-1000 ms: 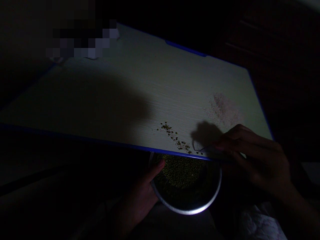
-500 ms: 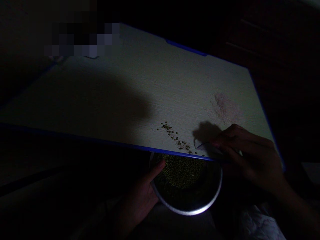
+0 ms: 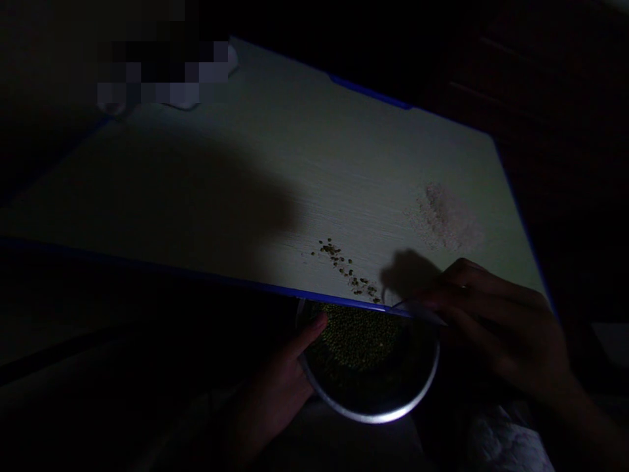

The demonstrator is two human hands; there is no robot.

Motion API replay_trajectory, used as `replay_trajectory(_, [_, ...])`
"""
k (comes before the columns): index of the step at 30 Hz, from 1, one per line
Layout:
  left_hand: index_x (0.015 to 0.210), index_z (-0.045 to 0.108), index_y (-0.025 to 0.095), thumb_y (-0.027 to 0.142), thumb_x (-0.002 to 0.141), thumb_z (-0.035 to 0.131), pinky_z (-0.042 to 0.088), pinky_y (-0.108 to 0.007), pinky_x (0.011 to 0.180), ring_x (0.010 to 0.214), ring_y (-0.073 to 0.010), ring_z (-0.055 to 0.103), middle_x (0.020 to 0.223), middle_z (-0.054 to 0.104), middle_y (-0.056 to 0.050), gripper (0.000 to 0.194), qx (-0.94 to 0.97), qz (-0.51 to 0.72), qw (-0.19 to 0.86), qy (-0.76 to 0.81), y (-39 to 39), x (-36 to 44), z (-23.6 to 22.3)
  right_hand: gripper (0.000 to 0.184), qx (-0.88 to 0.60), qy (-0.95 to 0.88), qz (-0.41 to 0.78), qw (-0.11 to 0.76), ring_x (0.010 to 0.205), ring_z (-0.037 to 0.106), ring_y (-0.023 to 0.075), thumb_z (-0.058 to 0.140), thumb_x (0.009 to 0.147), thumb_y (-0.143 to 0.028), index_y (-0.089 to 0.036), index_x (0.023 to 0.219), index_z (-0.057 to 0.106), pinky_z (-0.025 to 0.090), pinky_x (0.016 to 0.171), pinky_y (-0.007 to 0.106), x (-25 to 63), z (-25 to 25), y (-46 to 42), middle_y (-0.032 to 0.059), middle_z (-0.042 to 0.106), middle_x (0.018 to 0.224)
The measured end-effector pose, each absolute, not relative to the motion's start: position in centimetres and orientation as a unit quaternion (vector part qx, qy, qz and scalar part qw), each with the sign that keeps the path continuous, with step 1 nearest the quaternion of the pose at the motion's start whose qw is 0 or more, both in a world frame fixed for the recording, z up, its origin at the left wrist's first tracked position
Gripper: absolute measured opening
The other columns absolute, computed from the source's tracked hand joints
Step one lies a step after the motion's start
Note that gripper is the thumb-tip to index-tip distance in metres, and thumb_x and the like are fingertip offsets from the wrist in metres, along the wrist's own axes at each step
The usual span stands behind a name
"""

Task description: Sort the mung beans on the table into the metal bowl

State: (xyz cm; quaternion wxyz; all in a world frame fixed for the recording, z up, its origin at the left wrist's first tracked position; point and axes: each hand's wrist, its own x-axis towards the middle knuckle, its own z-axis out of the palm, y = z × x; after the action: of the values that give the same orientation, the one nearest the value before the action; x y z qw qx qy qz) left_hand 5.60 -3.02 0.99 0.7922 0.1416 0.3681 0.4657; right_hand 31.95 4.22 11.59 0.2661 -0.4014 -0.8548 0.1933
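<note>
My left hand (image 3: pixel 287 377) grips a round metal bowl (image 3: pixel 393 415) below the near edge of a pale tabletop (image 3: pixel 354 157), its thumb over the rim. Small green beans, like mung beans (image 3: pixel 361 337), cover part of the bowl's inside. A short trail of loose beans (image 3: pixel 341 257) lies on the tabletop above the bowl. My right hand (image 3: pixel 501 321) pinches a thin, pale, card-like piece (image 3: pixel 421 310) at the blue table edge (image 3: pixel 275 286), right of the trail. The dim light hides what exactly that piece is.
A heap of pale, pinkish bits (image 3: pixel 447 219) lies on the tabletop beyond my right hand. At the far left corner stands something whitish (image 3: pixel 187 95), partly blurred out. A crinkled light-coloured thing (image 3: pixel 511 442) shows at lower right. The surroundings are very dark.
My right hand has drawn the card-like piece toward me, from the tabletop onto the edge over the bowl. The few beans nearest it have gone from the tabletop. My left hand still holds the bowl.
</note>
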Motion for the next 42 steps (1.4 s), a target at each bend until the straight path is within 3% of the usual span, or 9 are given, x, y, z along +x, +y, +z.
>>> replay_trajectory(4, [0.104, 0.084, 0.036, 0.02, 0.074, 0.089, 0.04, -0.051, 0.124, 0.149, -0.0368, 0.05, 0.13, 0.081, 0.0, 0.035, 0.136, 0.459, 0.799, 0.365, -2.6, 5.8, 1.8, 0.022, -0.399, -0.856, 0.183, 0.272, 0.085, 0.069, 0.0172, 0.062, 0.097, -0.008, -0.017, 0.112, 0.074, 0.057, 0.066, 0.028, 31.0, 11.5, 3.6, 0.0081, 0.075, 0.094])
replay_trajectory(11, [0.105, 0.085, 0.031, 0.041, 0.089, 0.078, 0.042, -0.052, 0.122, 0.144, -0.036, 0.057, 0.118, 0.086, -0.005, 0.02, 0.031, 0.436, 0.834, 0.336, -1.3, 6.9, 1.7, 0.02, -0.443, -0.844, 0.147, 0.265, 0.085, 0.073, 0.0173, 0.061, 0.099, -0.01, -0.021, 0.108, 0.075, 0.057, 0.066, 0.029, 31.3, 11.3, 4.6, 0.0072, 0.076, 0.097])
replay_trajectory(21, [0.102, 0.084, 0.034, 0.031, 0.087, 0.081, 0.037, -0.052, 0.124, 0.148, -0.0327, 0.052, 0.122, 0.084, 0.001, 0.016, 0.045, 0.454, 0.818, 0.351, -2.3, 6.2, 0.3, 0.024, -0.419, -0.855, 0.159, 0.262, 0.088, 0.072, 0.0189, 0.06, 0.097, -0.007, -0.02, 0.109, 0.076, 0.057, 0.069, 0.031, 30.9, 11.6, 4.9, 0.0082, 0.076, 0.097])
replay_trajectory(24, [0.108, 0.084, 0.031, 0.039, 0.093, 0.074, 0.04, -0.056, 0.122, 0.147, -0.0363, 0.053, 0.125, 0.083, -0.005, 0.019, 0.044, 0.448, 0.821, 0.35, -1.8, 6.4, 1.3, 0.024, -0.407, -0.856, 0.177, 0.265, 0.089, 0.071, 0.0193, 0.06, 0.097, -0.007, -0.019, 0.109, 0.076, 0.058, 0.069, 0.032, 30.7, 11.7, 4.7, 0.009, 0.076, 0.097])
replay_trajectory(29, [0.094, 0.086, 0.034, 0.04, 0.087, 0.079, 0.038, -0.052, 0.125, 0.147, -0.0368, 0.053, 0.119, 0.085, -0.002, 0.011, 0.042, 0.445, 0.816, 0.367, -0.7, 7.2, 3.2, 0.024, -0.404, -0.854, 0.188, 0.27, 0.087, 0.07, 0.0178, 0.061, 0.097, -0.007, -0.02, 0.111, 0.076, 0.057, 0.069, 0.03, 30.6, 11.5, 4.8, 0.0076, 0.075, 0.096])
replay_trajectory(32, [0.102, 0.086, 0.034, 0.041, 0.089, 0.077, 0.039, -0.055, 0.124, 0.146, -0.0378, 0.054, 0.121, 0.085, -0.003, 0.017, 0.052, 0.438, 0.816, 0.373, -0.9, 6.9, 3.4, 0.02, -0.399, -0.855, 0.191, 0.27, 0.085, 0.069, 0.0164, 0.062, 0.098, -0.009, -0.018, 0.109, 0.076, 0.056, 0.067, 0.028, 30.6, 11.4, 4.9, 0.0078, 0.075, 0.094])
replay_trajectory(35, [0.108, 0.084, 0.035, 0.031, 0.085, 0.081, 0.038, -0.056, 0.124, 0.15, -0.0387, 0.049, 0.13, 0.081, -0.002, 0.024, 0.087, 0.449, 0.805, 0.378, -1.9, 6.2, 2.9, 0.019, -0.399, -0.852, 0.203, 0.271, 0.084, 0.068, 0.0164, 0.062, 0.099, -0.01, -0.017, 0.108, 0.076, 0.056, 0.066, 0.028, 30.7, 11.5, 4.6, 0.0081, 0.074, 0.093])
replay_trajectory(39, [0.094, 0.085, 0.035, 0.017, 0.073, 0.089, 0.03, -0.053, 0.129, 0.155, -0.0376, 0.04, 0.129, 0.082, 0.001, 0.028, 0.112, 0.471, 0.788, 0.379, -2.4, 5.9, 2.4, 0.021, -0.398, -0.85, 0.207, 0.275, 0.083, 0.068, 0.016, 0.061, 0.097, -0.007, -0.017, 0.11, 0.075, 0.056, 0.065, 0.028, 30.5, 11.7, 4.2, 0.0076, 0.074, 0.093])
replay_trajectory(42, [0.095, 0.085, 0.032, 0.034, 0.08, 0.087, 0.03, -0.055, 0.128, 0.153, -0.0388, 0.043, 0.125, 0.084, -0.001, 0.015, 0.075, 0.459, 0.805, 0.369, -1.6, 6.5, 2.7, 0.022, -0.402, -0.85, 0.196, 0.277, 0.085, 0.069, 0.0172, 0.06, 0.097, -0.007, -0.018, 0.109, 0.075, 0.057, 0.066, 0.029, 30.1, 11.6, 4.1, 0.008, 0.075, 0.094])
